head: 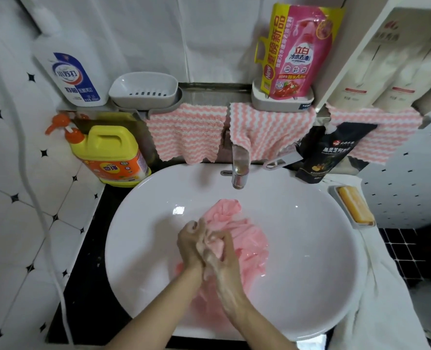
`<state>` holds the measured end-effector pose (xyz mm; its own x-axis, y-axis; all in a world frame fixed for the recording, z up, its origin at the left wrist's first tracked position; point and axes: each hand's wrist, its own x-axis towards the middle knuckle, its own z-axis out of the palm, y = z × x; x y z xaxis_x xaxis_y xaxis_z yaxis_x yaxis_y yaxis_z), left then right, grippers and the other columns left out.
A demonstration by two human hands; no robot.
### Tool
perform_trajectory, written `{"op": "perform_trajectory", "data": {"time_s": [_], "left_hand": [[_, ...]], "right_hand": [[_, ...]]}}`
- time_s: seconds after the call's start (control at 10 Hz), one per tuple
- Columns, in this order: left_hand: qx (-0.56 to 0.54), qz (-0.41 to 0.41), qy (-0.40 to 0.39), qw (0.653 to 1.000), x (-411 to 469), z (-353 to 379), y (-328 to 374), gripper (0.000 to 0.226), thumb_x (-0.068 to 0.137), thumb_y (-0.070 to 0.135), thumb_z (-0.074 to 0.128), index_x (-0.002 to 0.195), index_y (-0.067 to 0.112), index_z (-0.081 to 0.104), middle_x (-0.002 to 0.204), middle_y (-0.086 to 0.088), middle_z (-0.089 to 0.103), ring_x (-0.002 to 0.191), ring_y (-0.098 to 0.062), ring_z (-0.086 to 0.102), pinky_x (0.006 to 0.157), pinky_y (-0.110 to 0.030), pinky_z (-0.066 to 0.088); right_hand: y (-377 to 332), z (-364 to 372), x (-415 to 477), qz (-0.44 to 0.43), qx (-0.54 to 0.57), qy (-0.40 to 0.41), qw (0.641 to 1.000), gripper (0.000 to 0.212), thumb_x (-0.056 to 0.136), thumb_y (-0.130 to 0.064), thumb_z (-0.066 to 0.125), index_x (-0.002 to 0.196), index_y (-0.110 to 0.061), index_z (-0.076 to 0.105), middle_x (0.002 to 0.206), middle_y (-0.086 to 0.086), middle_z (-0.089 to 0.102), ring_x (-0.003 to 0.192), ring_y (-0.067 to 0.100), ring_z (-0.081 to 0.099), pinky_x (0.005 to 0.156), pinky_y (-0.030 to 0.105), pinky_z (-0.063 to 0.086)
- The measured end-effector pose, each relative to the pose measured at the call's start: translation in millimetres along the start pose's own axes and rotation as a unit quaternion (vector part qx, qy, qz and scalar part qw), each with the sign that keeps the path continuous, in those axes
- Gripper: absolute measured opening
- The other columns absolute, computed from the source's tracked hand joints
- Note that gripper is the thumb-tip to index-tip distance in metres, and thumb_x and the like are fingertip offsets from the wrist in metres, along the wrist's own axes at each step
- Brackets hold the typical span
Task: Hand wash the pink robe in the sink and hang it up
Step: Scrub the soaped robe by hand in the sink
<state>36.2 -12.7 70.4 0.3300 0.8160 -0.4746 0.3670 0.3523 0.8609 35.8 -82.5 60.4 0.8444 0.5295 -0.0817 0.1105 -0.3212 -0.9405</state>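
Note:
The wet pink robe (247,238) lies bunched in the middle of the white round sink (143,223). My left hand (190,245) and my right hand (224,263) are pressed together over it, both soapy. A fold of the pink cloth is pinched between them, with the fingers of both hands closed on it. The rest of the robe spreads to the right and below my wrists, partly hidden by my forearms.
A chrome tap (239,168) stands at the sink's back edge. A yellow detergent jug (111,155) is at the left; a soap bar in a dish (355,205) is at the right. Striped pink cloths (186,132) hang behind. A white towel (375,286) drapes beside the sink.

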Motion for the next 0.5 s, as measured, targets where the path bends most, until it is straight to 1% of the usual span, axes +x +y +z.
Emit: {"op": "perform_trajectory", "data": {"time_s": [0.1,0.2,0.3,0.4,0.5], "left_hand": [[0.019,0.064,-0.009,0.998,-40,13,-11,0.029,0.092,0.014,0.054,0.064,0.022,0.049,0.062,0.0,0.057,0.064,-0.023,0.059,0.065,-0.037,0.049],[0.023,0.006,0.004,1.0,-8,13,-6,0.035,0.094,0.017,0.05,0.059,0.018,0.049,0.058,-0.002,0.055,0.061,-0.025,0.056,0.063,-0.037,0.047],[0.006,0.085,0.048,0.995,-11,18,-12,0.034,0.092,0.008,0.04,0.061,0.016,0.052,0.054,0.002,0.055,0.052,-0.012,0.059,0.054,-0.026,0.049],[-0.003,-0.005,-0.022,1.0,-42,13,-1,0.013,0.099,0.022,0.042,0.095,0.022,0.055,0.077,0.016,0.055,0.058,0.018,0.054,0.054,-0.004,0.043],[-0.064,-0.019,-0.017,0.998,-16,18,1,0.035,0.094,0.046,0.048,0.096,0.012,0.059,0.07,0.01,0.06,0.05,0.003,0.058,0.05,-0.013,0.048]], "right_hand": [[15,-6,32,0.09,-0.071,0.062,0.991,0.02,0.08,-0.023,0.042,0.062,-0.02,0.05,0.054,-0.008,0.047,0.05,-0.002,0.041,0.056,0.012,0.032],[16,6,27,0.065,-0.14,0.019,0.988,0.033,0.091,-0.008,0.048,0.058,-0.016,0.051,0.052,-0.009,0.045,0.044,0.001,0.047,0.05,0.011,0.034],[5,4,40,0.115,-0.119,0.073,0.983,0.026,0.083,-0.015,0.045,0.061,-0.015,0.06,0.058,-0.003,0.057,0.051,0.009,0.053,0.048,0.016,0.04],[-1,-8,54,0.136,-0.074,0.014,0.988,0.025,0.085,-0.022,0.043,0.067,-0.015,0.059,0.066,0.002,0.064,0.059,0.013,0.06,0.056,0.022,0.047],[7,2,41,0.02,-0.178,0.08,0.981,0.023,0.088,-0.017,0.05,0.069,-0.026,0.058,0.061,-0.008,0.059,0.049,-0.004,0.057,0.048,0.009,0.043]]}}
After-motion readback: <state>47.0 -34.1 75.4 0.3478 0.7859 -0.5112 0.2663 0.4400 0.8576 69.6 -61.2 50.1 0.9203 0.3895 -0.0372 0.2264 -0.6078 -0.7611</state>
